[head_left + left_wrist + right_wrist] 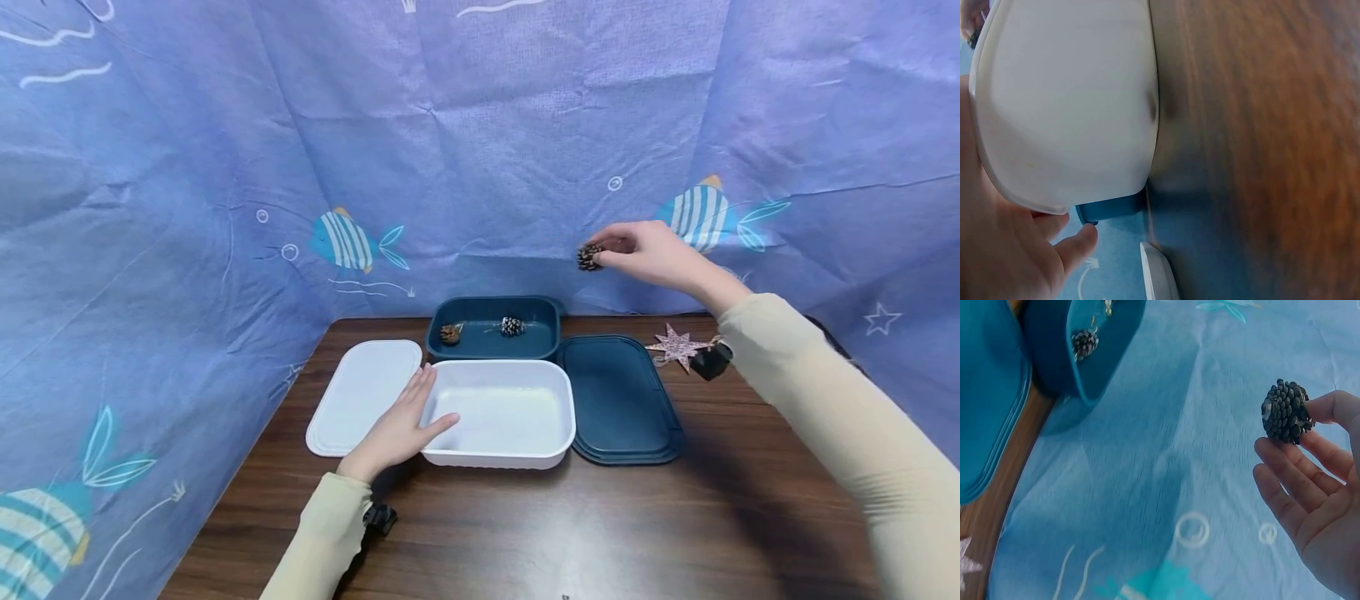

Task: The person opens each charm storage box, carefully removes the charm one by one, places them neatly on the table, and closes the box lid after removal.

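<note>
High over the back right of the table, my right hand (647, 248) pinches a pine cone (589, 257) between thumb and fingertips. The right wrist view shows the same pine cone (1285, 411) dark and scaly, held in front of the cloth. My left hand (401, 425) rests at the left rim of a white container (498, 454), fingers straight and thumb reaching over the inside. Behind it stands a dark blue container (542, 342) with a brown pine cone (450, 334) and a white-tipped pine cone (512, 326) in it.
A white lid (360, 400) lies left of the white container, a dark blue lid (622, 400) right of it. Farther right is a glittery pink star (677, 347). A blue fish-patterned cloth (495, 150) hangs behind the wooden table (510, 533).
</note>
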Available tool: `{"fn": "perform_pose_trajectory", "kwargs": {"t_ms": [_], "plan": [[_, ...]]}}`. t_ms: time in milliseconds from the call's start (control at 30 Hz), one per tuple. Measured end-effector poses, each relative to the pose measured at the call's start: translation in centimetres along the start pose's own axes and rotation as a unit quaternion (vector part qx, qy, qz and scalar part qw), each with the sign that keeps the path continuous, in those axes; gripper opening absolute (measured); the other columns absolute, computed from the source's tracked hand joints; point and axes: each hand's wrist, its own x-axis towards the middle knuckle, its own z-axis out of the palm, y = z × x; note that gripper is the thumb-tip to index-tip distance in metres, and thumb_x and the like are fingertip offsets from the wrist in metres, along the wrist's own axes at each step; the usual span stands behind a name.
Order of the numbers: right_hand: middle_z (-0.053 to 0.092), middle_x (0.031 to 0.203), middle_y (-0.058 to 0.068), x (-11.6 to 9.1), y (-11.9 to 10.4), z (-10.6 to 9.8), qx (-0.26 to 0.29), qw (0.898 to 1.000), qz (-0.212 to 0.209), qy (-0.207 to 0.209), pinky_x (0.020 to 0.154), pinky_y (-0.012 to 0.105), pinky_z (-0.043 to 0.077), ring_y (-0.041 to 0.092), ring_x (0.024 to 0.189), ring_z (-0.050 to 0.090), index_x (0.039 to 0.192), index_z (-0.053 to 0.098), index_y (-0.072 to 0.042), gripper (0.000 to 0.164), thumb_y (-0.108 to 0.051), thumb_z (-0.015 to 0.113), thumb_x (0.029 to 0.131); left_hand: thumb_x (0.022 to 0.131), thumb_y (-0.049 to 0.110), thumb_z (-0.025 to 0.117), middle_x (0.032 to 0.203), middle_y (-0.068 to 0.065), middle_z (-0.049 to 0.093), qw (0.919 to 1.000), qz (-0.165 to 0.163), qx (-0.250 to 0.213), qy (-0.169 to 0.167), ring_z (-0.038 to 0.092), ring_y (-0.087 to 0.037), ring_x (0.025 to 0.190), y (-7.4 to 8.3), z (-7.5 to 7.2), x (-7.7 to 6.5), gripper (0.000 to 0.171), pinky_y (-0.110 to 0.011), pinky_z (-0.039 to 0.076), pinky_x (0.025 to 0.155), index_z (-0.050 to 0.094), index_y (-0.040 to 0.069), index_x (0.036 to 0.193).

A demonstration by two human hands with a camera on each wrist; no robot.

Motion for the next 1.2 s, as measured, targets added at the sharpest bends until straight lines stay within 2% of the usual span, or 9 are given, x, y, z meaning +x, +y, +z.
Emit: {"fn": "perform_pose_trajectory", "kwargs": {"t_ms": [233,600,933,1200], "plan": [[0.069,0.12,0.017,-3.2,2.0,-1.4,-0.015,1.0,0.021,0.015,0.086,0.052,0.051,0.035,0.108,0.066,0.131,0.066,-0.011,0.039,-0.034,0.057,0.102,0.095,0.068,0.051,0.168,-0.014,0.011,1.0,0.002,0.005,0.0,0.007,-0.026,0.155,-0.1,-0.1,0.0,0.098,-0.05,0.017,0.122,0.015,0.005,0.161],[0.069,0.12,0.019,-6.6,5.2,-1.8,-0.033,0.999,0.035,0.025,0.091,0.057,0.049,0.039,0.111,0.064,0.131,0.066,-0.007,0.037,-0.03,0.059,0.102,0.096,0.067,0.051,0.168,-0.014,0.012,1.0,0.001,0.005,0.0,0.007,-0.025,0.155,-0.1,0.0,0.1,0.097,-0.049,0.017,0.122,0.016,0.005,0.161],[0.067,0.122,0.022,-9.1,8.1,-0.5,-0.048,0.997,0.06,0.014,0.091,0.058,0.048,0.042,0.111,0.064,0.133,0.064,-0.006,0.039,-0.03,0.06,0.102,0.097,0.062,0.054,0.167,-0.016,0.014,0.9999,0.009,0.001,0.005,0.008,-0.027,0.155,0.1,0.0,0.2,0.095,-0.05,0.017,0.122,0.017,0.003,0.16],[0.07,0.119,0.02,-10.7,10.6,1.0,-0.055,0.996,0.066,0.007,0.088,0.057,0.05,0.039,0.108,0.066,0.129,0.066,-0.005,0.038,-0.03,0.059,0.102,0.098,0.063,0.052,0.168,-0.014,0.012,1.0,0.002,0.0,0.002,0.006,-0.026,0.155,0.0,0.2,0.1,0.094,-0.05,0.016,0.122,0.017,0.003,0.161]]}}
